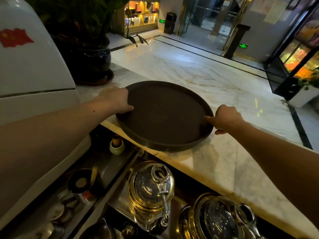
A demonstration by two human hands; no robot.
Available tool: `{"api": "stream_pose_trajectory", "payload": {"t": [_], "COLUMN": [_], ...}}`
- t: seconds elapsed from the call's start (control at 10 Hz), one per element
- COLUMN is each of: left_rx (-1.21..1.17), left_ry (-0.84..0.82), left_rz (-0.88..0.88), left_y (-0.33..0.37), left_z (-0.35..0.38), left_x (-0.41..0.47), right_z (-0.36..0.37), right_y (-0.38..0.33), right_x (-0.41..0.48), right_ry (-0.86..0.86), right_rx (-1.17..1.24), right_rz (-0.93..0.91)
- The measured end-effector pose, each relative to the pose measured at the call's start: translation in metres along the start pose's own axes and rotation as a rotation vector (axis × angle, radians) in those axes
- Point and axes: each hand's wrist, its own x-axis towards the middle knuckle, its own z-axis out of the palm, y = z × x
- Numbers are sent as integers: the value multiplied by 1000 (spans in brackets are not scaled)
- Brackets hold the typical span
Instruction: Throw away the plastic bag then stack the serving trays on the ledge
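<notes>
**Both hands on the tray stack**

A stack of round dark-brown serving trays [164, 116] lay on the white marble ledge [215, 163], overhanging its near edge. The left hand [114, 100] gripped the stack's left rim, thumb on top. The right hand [224, 119] clasped the right rim, fingers curled.

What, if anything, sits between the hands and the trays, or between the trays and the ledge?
Nothing visible. The left hand and right hand already grip opposite rims of the tray stack, which rests on the marble ledge.
</notes>
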Motion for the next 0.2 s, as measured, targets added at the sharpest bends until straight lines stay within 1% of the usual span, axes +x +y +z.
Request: {"api": "stream_pose_trajectory", "payload": {"t": [0.1,0.2], "left_rx": [21,-85], "left_ry": [34,79], "left_rz": [-17,15], "left_y": [12,25], "left_z": [2,0], "left_x": [-18,-36], "right_z": [2,5], "right_y": [0,0], "right_x": [-13,-30], "right_ry": [26,108], "right_rx": [28,-10], "right_rz": [-23,-83]}}
